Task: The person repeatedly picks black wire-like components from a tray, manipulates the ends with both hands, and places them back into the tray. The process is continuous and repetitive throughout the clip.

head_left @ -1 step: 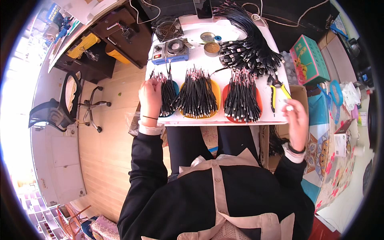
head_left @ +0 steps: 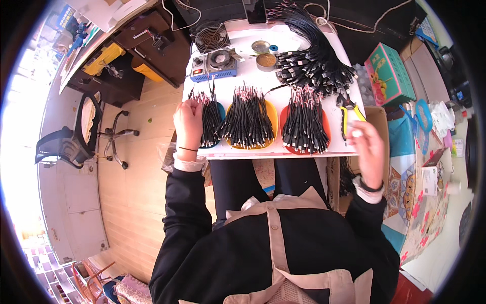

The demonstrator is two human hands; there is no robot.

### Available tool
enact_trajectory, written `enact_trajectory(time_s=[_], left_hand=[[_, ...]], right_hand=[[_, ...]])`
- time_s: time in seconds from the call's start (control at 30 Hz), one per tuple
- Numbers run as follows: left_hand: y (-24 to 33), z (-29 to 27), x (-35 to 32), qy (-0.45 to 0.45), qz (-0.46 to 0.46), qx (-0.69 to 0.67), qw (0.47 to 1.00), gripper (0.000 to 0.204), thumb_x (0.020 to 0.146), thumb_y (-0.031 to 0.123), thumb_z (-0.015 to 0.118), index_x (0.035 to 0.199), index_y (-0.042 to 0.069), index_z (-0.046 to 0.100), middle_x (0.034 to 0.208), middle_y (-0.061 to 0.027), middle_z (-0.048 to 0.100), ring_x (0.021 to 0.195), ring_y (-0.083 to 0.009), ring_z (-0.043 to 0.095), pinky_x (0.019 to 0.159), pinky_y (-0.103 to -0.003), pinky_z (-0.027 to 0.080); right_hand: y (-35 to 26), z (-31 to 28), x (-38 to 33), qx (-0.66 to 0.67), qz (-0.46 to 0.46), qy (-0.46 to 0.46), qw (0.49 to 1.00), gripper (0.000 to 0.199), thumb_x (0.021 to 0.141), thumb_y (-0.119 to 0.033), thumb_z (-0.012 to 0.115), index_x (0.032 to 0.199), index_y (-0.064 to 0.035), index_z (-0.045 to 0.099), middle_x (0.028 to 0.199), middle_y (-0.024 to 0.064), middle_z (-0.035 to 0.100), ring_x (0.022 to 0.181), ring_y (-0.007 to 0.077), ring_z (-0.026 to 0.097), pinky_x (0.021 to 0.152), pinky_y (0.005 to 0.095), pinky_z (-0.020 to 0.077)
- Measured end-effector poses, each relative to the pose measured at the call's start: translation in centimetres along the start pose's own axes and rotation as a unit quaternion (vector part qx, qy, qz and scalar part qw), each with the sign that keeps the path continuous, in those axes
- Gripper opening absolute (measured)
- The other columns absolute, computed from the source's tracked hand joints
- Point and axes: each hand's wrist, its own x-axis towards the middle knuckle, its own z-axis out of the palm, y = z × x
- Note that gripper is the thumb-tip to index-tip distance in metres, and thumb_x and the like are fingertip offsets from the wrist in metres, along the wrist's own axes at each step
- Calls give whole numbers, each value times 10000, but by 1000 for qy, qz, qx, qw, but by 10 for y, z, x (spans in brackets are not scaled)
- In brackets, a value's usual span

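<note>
My left hand [head_left: 187, 124] is at the left end of the white table, fingers pinched together at the stripped pink ends of black cables [head_left: 210, 119] in a blue tray [head_left: 221, 110]. A cable's tip shows just above the fingertips; the rest is hidden by the hand. My right hand [head_left: 370, 154] hovers by the table's right edge, fingers loosely bent and apart, a small white spot at the thumb tip. Closest to it are yellow-and-black pliers [head_left: 346, 124]. Two more cable bundles lie in a yellow tray [head_left: 274, 119] and a red tray [head_left: 328, 133].
Farther back are a blue solder pot [head_left: 214, 72], a round fan grille [head_left: 211, 38] and an open tin [head_left: 266, 62]. A large cable bundle [head_left: 319, 68] fills the back right. Beside the table stand a green box [head_left: 392, 76] and a cardboard box [head_left: 377, 119].
My right hand has moved slightly left and up, closer to the pliers. The left hand stays in place at the blue tray. The whole view has shifted a little.
</note>
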Motion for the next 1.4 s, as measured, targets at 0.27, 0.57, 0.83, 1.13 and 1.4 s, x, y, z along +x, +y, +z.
enact_trajectory(time_s=[0.27,0.57,0.83,1.13,1.4], left_hand=[[2,0,13,-45,44,15,998,172,788,143,715,756,-7,637,704,-148,617,654,-317,607,616,-407,474],[-2,43,88,-98,28,76,992,242,741,242,754,742,5,709,753,-187,671,748,-351,658,701,-415,521],[-11,36,83,-99,-108,-81,986,212,724,210,762,829,27,748,720,-164,690,664,-274,690,677,-347,542],[29,-22,76,101,-20,-227,968,137,833,114,737,865,-16,709,689,-28,614,608,-68,541,579,-234,457],[78,-68,27,46,-36,-505,861,145,971,56,553,1046,-50,617,854,-76,663,766,-121,635,728,-234,538]], right_hand=[[-24,139,102,-76,-22,-297,952,157,949,-95,563,954,54,611,761,44,637,582,86,581,552,238,491],[-2,181,154,-217,43,-294,930,212,834,-146,587,745,32,661,578,121,641,475,187,640,479,324,510],[9,175,155,-167,42,-320,932,208,840,-144,583,754,29,660,627,98,665,508,168,651,508,306,515],[15,188,157,-301,56,-278,911,218,792,-129,641,633,18,668,549,116,646,498,210,656,551,343,547],[31,190,149,-320,-43,-200,925,214,686,-194,695,646,16,670,620,207,630,637,353,658,658,409,536]])
